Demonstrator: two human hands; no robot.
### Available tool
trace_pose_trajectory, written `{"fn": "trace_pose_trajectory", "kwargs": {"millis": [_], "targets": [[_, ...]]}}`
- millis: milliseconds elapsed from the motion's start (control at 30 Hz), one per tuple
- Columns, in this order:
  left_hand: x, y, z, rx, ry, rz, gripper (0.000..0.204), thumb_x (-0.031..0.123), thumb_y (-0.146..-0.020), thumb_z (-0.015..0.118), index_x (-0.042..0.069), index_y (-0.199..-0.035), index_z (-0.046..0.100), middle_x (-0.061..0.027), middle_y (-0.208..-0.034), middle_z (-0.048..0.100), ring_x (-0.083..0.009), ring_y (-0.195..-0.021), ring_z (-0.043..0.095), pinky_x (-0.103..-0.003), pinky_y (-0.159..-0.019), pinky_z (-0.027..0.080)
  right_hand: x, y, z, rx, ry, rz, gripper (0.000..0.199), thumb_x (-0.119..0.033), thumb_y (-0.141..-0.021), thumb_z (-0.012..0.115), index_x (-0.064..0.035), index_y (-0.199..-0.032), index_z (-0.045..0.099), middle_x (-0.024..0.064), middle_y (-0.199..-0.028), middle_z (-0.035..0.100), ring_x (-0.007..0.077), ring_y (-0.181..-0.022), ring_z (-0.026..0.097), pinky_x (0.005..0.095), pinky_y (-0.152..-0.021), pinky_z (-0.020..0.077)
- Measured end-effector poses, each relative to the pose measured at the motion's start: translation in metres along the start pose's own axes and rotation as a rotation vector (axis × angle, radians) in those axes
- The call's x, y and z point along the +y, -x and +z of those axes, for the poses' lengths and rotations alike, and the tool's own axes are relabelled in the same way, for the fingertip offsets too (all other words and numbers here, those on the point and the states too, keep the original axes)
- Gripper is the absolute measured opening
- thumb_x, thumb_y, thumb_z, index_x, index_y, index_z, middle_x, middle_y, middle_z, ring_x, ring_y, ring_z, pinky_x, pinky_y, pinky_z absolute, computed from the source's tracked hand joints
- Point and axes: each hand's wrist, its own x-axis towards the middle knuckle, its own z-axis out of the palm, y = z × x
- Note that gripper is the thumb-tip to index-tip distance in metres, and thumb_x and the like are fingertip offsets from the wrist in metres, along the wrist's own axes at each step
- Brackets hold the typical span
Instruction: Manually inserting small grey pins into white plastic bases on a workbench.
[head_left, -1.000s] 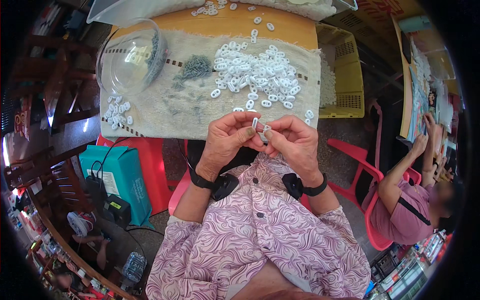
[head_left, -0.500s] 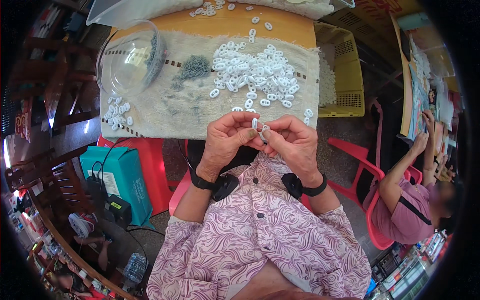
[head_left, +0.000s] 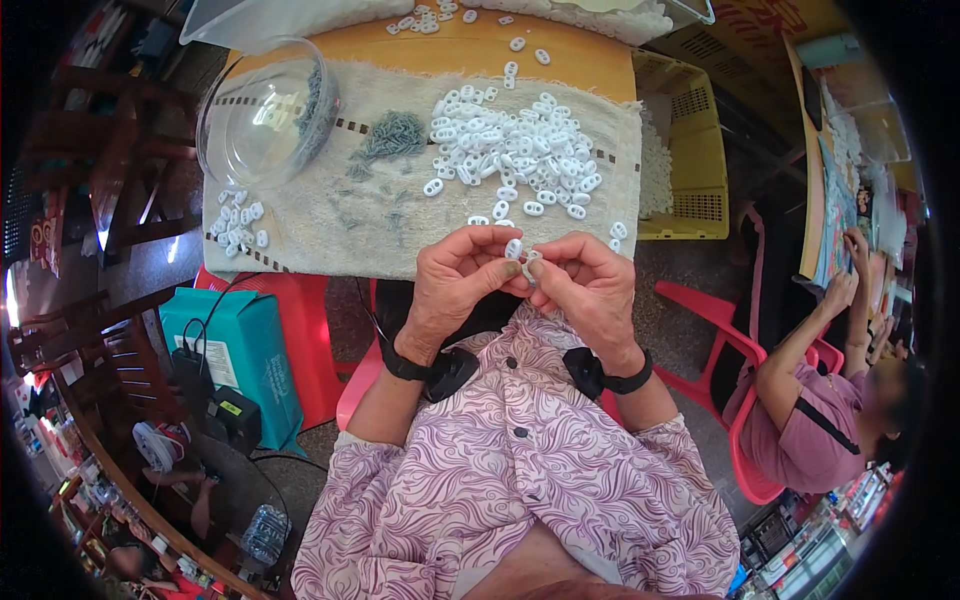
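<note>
My left hand [head_left: 462,282] is closed in front of the table's near edge, pinching a white oval plastic piece [head_left: 514,248] upright between thumb and fingers. Right beside it, my right hand [head_left: 590,290] is closed on another small white plastic piece [head_left: 532,266], mostly covered by the fingertips. The two hands nearly touch. Beyond them on the cloth lies a big heap of white oval two-hole plastic pieces [head_left: 520,145]. Left of that heap is a pile of tiny grey parts [head_left: 393,135], thin and spring-like, with more strewn toward me.
A clear round plastic bowl [head_left: 215,150] lies tipped at the cloth's left, grey parts inside. A small group of white pieces [head_left: 235,225] sits at the near left corner. A yellow crate [head_left: 700,200] stands right of the table. A co-worker [head_left: 800,430] sits far right.
The white piece in my left fingers has turned and shows more of its oval face. Both hands stay in almost the same place. The view has shifted slightly.
</note>
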Motion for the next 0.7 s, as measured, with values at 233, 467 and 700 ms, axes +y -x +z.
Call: {"fn": "trace_pose_trajectory", "kwargs": {"millis": [233,467,700], "targets": [[0.0006,0.0013,0.0005,-0.002,0.010,0.006,0.030,-0.004,-0.086,0.062,-0.007,-0.115,0.055,-0.0123,-0.096,0.065,-0.0178,-0.082,0.067,-0.028,-0.074,0.058,-0.0008,-0.0006,0.0012,0.013,0.004,0.010,0.011,0.000,-0.087,0.062,0.0043,-0.097,0.059,0.0083,-0.078,0.067,0.0064,-0.062,0.062,0.0167,-0.053,0.0498],[0.0042,0.0030,0.0033,-0.014,-0.055,0.037,0.031,-0.003,-0.086,0.062,-0.006,-0.116,0.056,-0.0107,-0.097,0.065,-0.0161,-0.083,0.066,-0.026,-0.074,0.056,-0.0008,-0.0008,0.0008,0.014,-0.017,0.052,0.011,0.000,-0.087,0.061,0.0042,-0.097,0.059,0.0085,-0.077,0.067,0.0067,-0.061,0.062,0.0171,-0.052,0.0495],[0.0024,0.0033,0.0041,-0.010,-0.129,0.066,0.029,-0.003,-0.086,0.062,-0.005,-0.115,0.057,-0.0087,-0.096,0.064,-0.0125,-0.082,0.064,-0.024,-0.073,0.056,-0.0016,-0.0013,0.0005,0.008,-0.040,0.110,0.012,-0.001,-0.087,0.061,0.0037,-0.098,0.059,0.0081,-0.077,0.067,0.0069,-0.061,0.062,0.0170,-0.052,0.0494]]}}
